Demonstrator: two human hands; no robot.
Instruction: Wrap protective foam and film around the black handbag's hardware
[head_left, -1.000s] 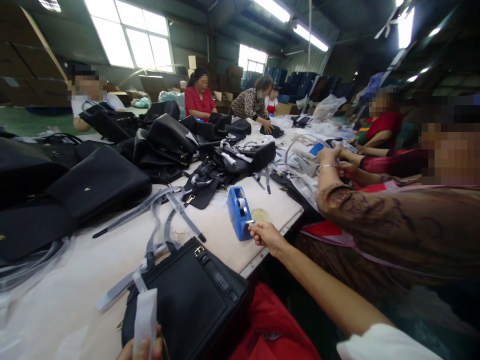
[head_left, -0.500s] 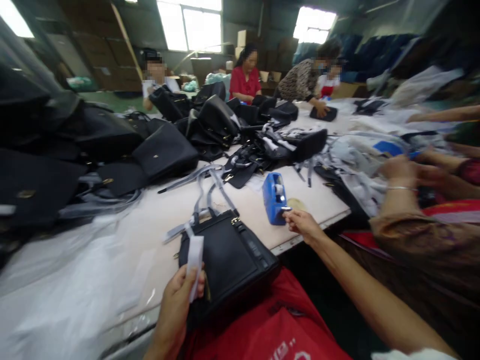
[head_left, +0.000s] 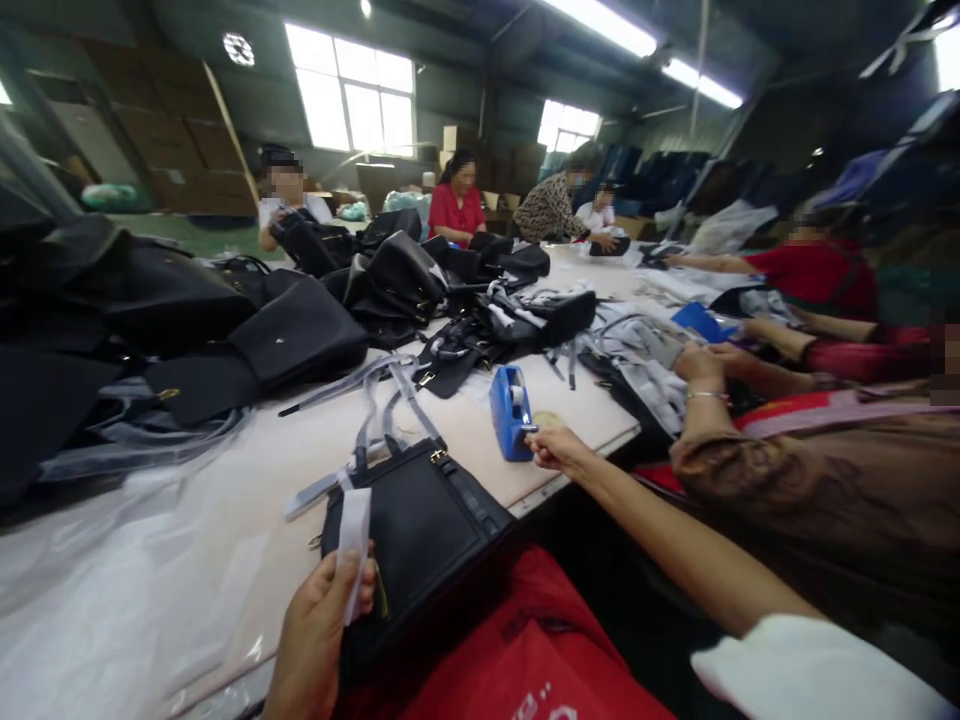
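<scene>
Gripping a narrow white strip between thumb and fingers, the left hand sits at the lower centre-left of the frame, against the side of a black leather-look bag with gold-coloured metal fittings. The bag lies tilted at the near edge of the pale worktop, just above red cloth with white print at the bottom of the frame. Straps in clear plastic wrapping reach upward from the bag's top edge. Near the middle of the frame, the right hand has its fingertips drawn together at the front end of a blue plastic tape dispenser; what they pinch is too small to tell. The dispenser stands on the worktop, up and right of the bag and apart from it. A heap of black bags fills the left and upper middle, with crumpled clear plastic at lower left. A co-worker's brown patterned sleeve shows at right.
</scene>
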